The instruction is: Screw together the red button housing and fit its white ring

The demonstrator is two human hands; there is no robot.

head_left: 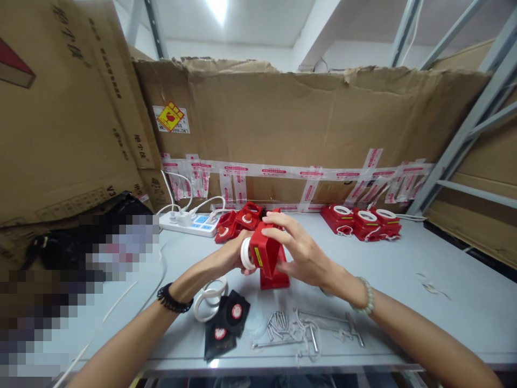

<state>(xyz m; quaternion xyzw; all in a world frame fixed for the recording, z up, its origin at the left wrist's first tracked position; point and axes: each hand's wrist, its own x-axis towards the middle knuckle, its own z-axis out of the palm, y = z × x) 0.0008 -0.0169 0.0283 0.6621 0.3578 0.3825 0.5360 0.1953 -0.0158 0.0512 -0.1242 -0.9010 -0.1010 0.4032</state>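
A red box-shaped housing (263,249) with a yellow label is tilted in front of me, its hollow side facing right. The white ring (245,254) on its left end is partly covered by my left hand (236,252), which is closed around that end. My right hand (304,254) grips the housing from the right, fingers over its top and thumb low at the open side. Just below stands another red part (275,281). Nearer me lie white rings (210,295), black square pieces (236,312) with red-and-white round labels, clear discs (258,321) and several screws (278,325).
T-shaped metal rods (314,339) with white strings lie near the table's front edge. More red parts (247,215) and a white power strip (189,223) sit behind. Finished-looking red units (367,221) stand back right. A cardboard wall (283,124) closes off the rear.
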